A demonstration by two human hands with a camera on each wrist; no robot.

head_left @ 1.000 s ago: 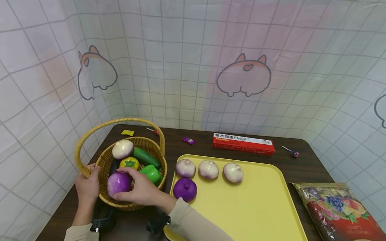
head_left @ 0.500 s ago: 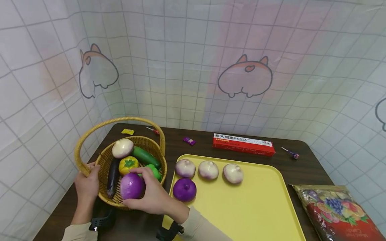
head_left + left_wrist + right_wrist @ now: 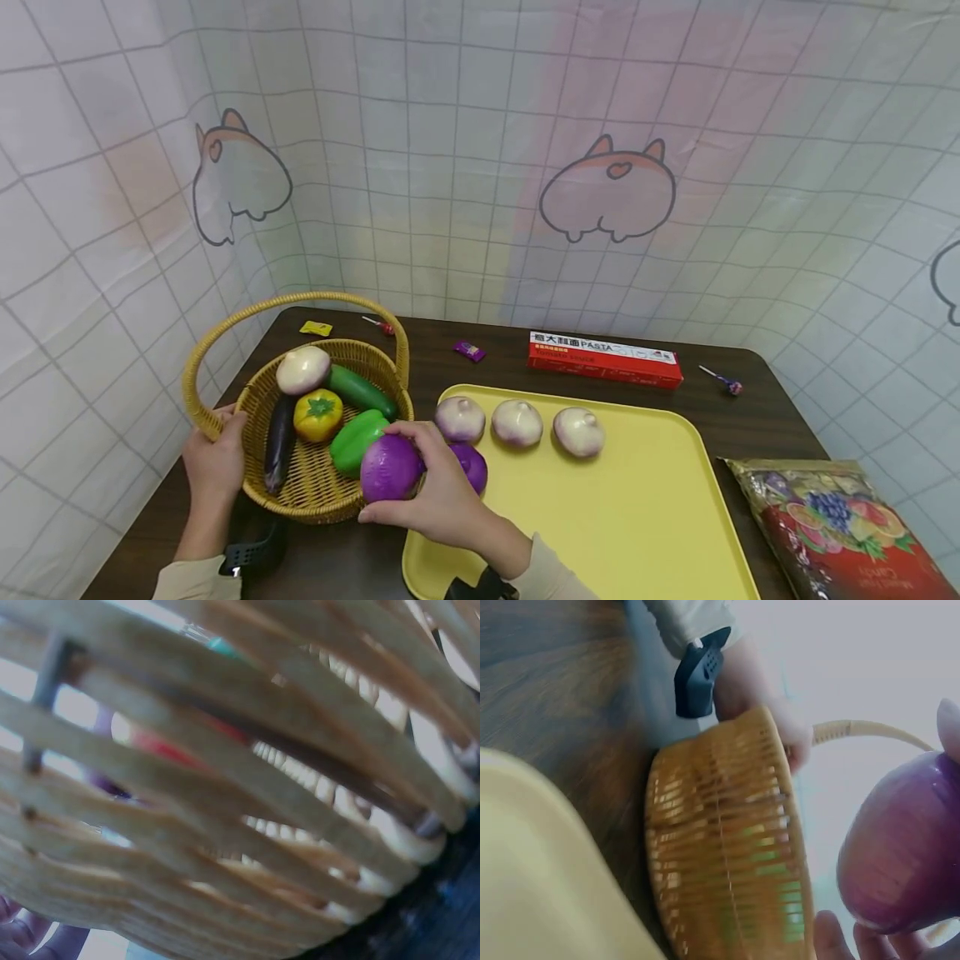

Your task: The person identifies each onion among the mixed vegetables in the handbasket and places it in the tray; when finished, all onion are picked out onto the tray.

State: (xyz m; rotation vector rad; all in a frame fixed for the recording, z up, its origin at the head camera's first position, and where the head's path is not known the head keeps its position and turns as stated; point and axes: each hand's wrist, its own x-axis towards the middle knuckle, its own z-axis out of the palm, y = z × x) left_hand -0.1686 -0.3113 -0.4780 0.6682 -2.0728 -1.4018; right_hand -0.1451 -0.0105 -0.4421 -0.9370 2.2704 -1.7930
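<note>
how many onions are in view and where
6: three pale onions in a row on the yellow tray, a purple onion below them, another purple onion in the right hand, a pale onion in the basket. Others may be hidden.

Staged tabletop set (cartoon-print curtain (image 3: 480,167) backdrop, toy vegetables (image 3: 318,414)).

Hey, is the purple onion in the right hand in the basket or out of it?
Out. The right hand grips the purple onion outside the basket rim, just short of the yellow tray.

Red box (image 3: 605,359) reads "PASTA" (snack bag (image 3: 840,525) lettering illegible).
</note>
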